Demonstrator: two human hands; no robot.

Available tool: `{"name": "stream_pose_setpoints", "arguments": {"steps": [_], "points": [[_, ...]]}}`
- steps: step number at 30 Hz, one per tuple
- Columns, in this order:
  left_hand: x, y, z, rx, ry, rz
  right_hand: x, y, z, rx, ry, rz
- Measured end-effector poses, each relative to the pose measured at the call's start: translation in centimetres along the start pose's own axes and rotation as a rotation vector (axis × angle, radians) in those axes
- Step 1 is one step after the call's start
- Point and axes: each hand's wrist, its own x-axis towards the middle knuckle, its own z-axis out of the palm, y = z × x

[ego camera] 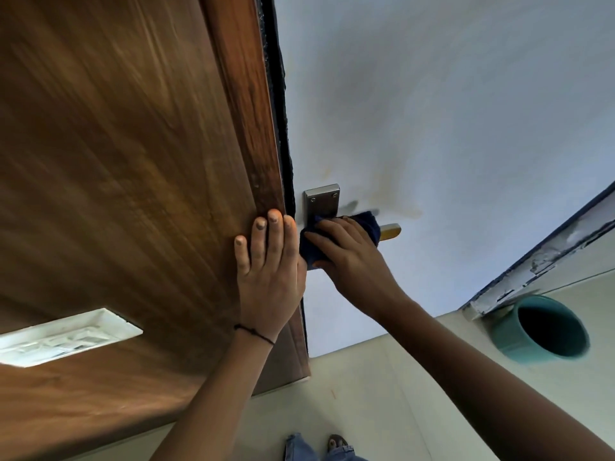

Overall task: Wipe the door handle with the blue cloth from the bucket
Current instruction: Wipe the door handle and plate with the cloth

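Observation:
The door handle (pixel 391 231) sticks out from a steel plate (pixel 321 201) on the pale door (pixel 432 111); only its brass-coloured tip shows. A dark blue cloth (pixel 371 224) is wrapped over the rest of the lever. My right hand (pixel 349 254) presses the cloth against the handle, fingers closed around it. My left hand (pixel 268 261) lies flat on the brown wooden frame (pixel 133 161) just left of the handle, fingers spread, holding nothing. The teal bucket (pixel 539 331) stands on the floor at the lower right.
A white switch panel (pixel 66 337) is set in the wooden panelling at the lower left. Pale floor tiles (pixel 382 394) run below, and my feet (pixel 336 444) show at the bottom edge. A chipped blue-edged skirting (pixel 549 247) runs behind the bucket.

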Motion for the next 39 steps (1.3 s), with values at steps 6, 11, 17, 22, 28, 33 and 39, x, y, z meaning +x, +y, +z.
{"name": "stream_pose_setpoints", "arguments": {"steps": [6,11,17,22,28,33,39], "points": [[0.1,-0.1,-0.3,0.004,-0.013,0.005,-0.7,2.9,-0.7,-0.072,0.029,0.052],[0.1,-0.5,-0.6,0.024,-0.022,0.041,-0.6,5.1,-2.2,-0.036,-0.034,0.069],[0.1,-0.6,-0.7,0.038,-0.037,0.064,-1.3,7.7,-3.8,0.039,-0.075,0.173],[0.0,-0.8,-1.0,0.058,-0.063,0.082,-1.4,7.6,-3.8,0.138,-0.075,0.241],[0.2,-0.8,-1.4,0.051,-0.109,0.096,-1.7,7.9,-3.6,0.206,-0.099,0.316],[0.2,-1.8,-1.7,0.069,-0.124,0.143,-1.6,8.8,-4.2,0.397,-0.164,0.449],[-0.1,-2.7,-1.3,0.082,-0.127,0.183,-4.3,8.3,-2.6,0.927,0.04,0.766]]}}
